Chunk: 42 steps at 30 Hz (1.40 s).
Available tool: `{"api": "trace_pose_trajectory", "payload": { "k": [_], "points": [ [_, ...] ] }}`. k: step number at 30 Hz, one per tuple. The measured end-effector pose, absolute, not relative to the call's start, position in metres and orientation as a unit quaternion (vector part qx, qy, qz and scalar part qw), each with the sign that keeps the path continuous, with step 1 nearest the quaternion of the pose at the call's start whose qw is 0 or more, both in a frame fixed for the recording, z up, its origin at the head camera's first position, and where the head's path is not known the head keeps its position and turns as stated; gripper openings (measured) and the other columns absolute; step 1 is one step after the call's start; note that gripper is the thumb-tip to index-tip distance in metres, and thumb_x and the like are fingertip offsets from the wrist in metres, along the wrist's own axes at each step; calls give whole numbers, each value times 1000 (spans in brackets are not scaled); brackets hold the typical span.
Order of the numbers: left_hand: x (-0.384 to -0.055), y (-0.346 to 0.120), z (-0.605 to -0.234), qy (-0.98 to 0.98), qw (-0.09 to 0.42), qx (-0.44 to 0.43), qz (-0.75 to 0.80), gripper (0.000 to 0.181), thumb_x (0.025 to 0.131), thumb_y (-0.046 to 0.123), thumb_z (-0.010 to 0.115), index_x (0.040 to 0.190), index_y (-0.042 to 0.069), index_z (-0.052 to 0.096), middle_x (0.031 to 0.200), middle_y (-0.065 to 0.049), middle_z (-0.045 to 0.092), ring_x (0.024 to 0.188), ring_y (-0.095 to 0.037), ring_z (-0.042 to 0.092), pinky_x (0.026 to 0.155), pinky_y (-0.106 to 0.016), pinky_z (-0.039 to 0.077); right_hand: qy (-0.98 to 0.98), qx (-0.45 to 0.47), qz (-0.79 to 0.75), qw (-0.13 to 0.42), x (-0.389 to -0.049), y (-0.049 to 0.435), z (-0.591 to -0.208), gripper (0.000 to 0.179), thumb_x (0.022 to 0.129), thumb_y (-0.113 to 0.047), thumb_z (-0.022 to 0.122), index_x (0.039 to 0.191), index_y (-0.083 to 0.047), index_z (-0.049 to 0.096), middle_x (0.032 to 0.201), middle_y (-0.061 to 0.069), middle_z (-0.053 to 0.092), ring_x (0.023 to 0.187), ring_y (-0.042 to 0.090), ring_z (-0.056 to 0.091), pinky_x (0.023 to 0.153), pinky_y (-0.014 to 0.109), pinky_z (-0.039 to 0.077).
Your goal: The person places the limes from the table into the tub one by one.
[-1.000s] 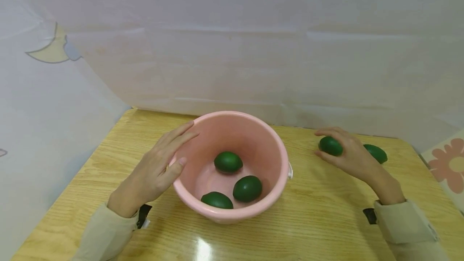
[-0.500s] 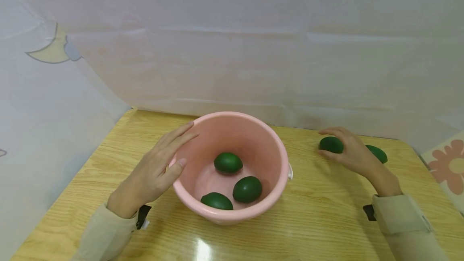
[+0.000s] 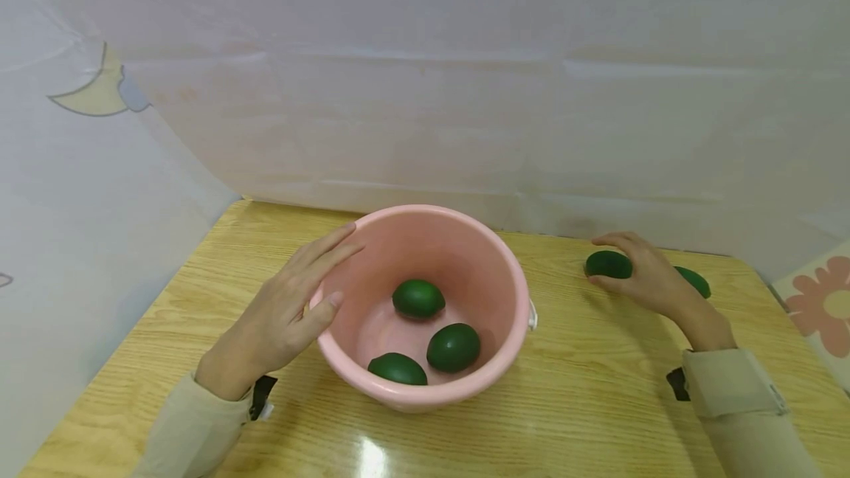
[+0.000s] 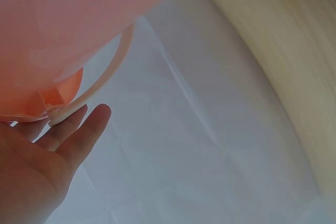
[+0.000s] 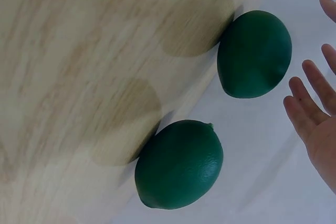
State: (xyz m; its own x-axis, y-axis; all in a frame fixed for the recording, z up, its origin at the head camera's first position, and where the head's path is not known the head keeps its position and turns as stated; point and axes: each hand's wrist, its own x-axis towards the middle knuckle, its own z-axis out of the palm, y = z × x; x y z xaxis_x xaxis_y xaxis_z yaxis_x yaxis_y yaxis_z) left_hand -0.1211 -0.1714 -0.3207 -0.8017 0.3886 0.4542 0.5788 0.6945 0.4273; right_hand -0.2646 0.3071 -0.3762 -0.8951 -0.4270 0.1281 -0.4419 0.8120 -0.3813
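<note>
A pink bucket (image 3: 425, 221) stands on the table with three green limes inside, among them one lime (image 3: 418, 298) toward the back. My left hand (image 3: 282, 308) rests at its left rim, fingers extended and thumb over the edge. In the left wrist view, the bucket's pale handle (image 4: 105, 77) passes at the fingertips. On the right, my right hand (image 3: 647, 275) hovers over a lime (image 3: 607, 264) on the tabletop, thumb and fingers spread to either side. The right wrist view shows the fingers (image 5: 315, 85) apart from both limes there. Another lime (image 3: 693, 281) lies partly hidden behind the hand.
The wooden table (image 3: 564, 419) ends at a pale sheet (image 3: 425, 94) hanging along its back edge. A white handle fitting (image 3: 533, 314) sticks out from the bucket's right side.
My right hand has drawn slightly right, while the lime between its spread fingers stays almost in place. The left hand and the bucket have not visibly moved.
</note>
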Motion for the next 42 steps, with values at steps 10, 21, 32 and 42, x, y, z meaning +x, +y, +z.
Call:
{"api": "trace_pose_trajectory", "payload": {
  "k": [10, 21, 32, 42],
  "points": [
    [-120, -172, -320, -906, 167, -266, -285, 54, 88, 20, 47, 141, 21, 37, 150, 0, 27, 137, -22, 29, 101, -54, 34, -956, 211, 206, -7, -269, 314, -380, 65, 78, -34, 70, 129, -4, 45, 134, 24, 38, 120, 48, 34, 87, 64, 33],
    [-120, -172, -320, -905, 166, -266, -287, 52, 90, 20, 47, 140, 20, 37, 150, 0, 27, 137, -21, 29, 102, -53, 33, -961, 194, 190, -54, -271, 317, -384, 74, 79, -35, 69, 135, 0, 37, 137, 30, 31, 121, 51, 29, 88, 67, 31],
    [-121, -172, -320, -907, 158, -264, -288, 52, 90, 22, 47, 141, 22, 36, 150, 2, 26, 137, -20, 28, 103, -52, 32, -962, 190, 185, -64, -269, 321, -390, 81, 77, -37, 70, 138, 2, 32, 136, 31, 29, 116, 52, 34, 83, 66, 37],
    [-119, -171, -317, -911, 153, -257, -284, 51, 92, 23, 45, 142, 23, 35, 151, 3, 25, 138, -19, 26, 103, -51, 33, -957, 198, 196, -75, -269, 322, -393, 75, 77, -33, 71, 135, 2, 36, 136, 31, 32, 113, 50, 39, 81, 62, 39]
  ]
}}
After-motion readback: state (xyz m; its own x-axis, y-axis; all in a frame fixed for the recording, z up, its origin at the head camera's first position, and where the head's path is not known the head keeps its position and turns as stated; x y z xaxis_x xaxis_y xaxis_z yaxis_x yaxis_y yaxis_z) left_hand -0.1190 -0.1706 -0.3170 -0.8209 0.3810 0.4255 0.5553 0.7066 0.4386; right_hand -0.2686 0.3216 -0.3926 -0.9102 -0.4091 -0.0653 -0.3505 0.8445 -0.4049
